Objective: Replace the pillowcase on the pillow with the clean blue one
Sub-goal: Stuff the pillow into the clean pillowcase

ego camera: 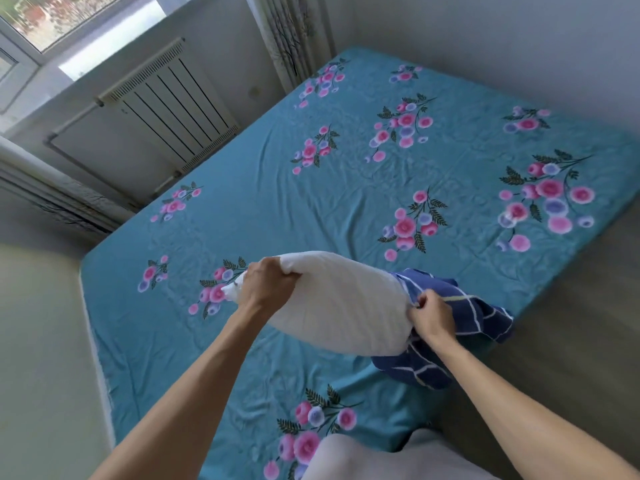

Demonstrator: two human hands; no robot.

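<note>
A bare white pillow [341,301] is held above the near part of the bed. My left hand [266,284] grips its left end, fingers curled over the top edge. A dark blue pillowcase with white check lines [460,318] covers only the pillow's right end and hangs bunched below it. My right hand [431,315] pinches the pillowcase's edge where it meets the pillow.
The bed [311,188] carries a teal sheet with pink flower prints. A white radiator [162,109] stands under the window [52,19] on the far left wall. Curtains [294,32] hang in the corner. Bare floor [581,323] lies to the right of the bed.
</note>
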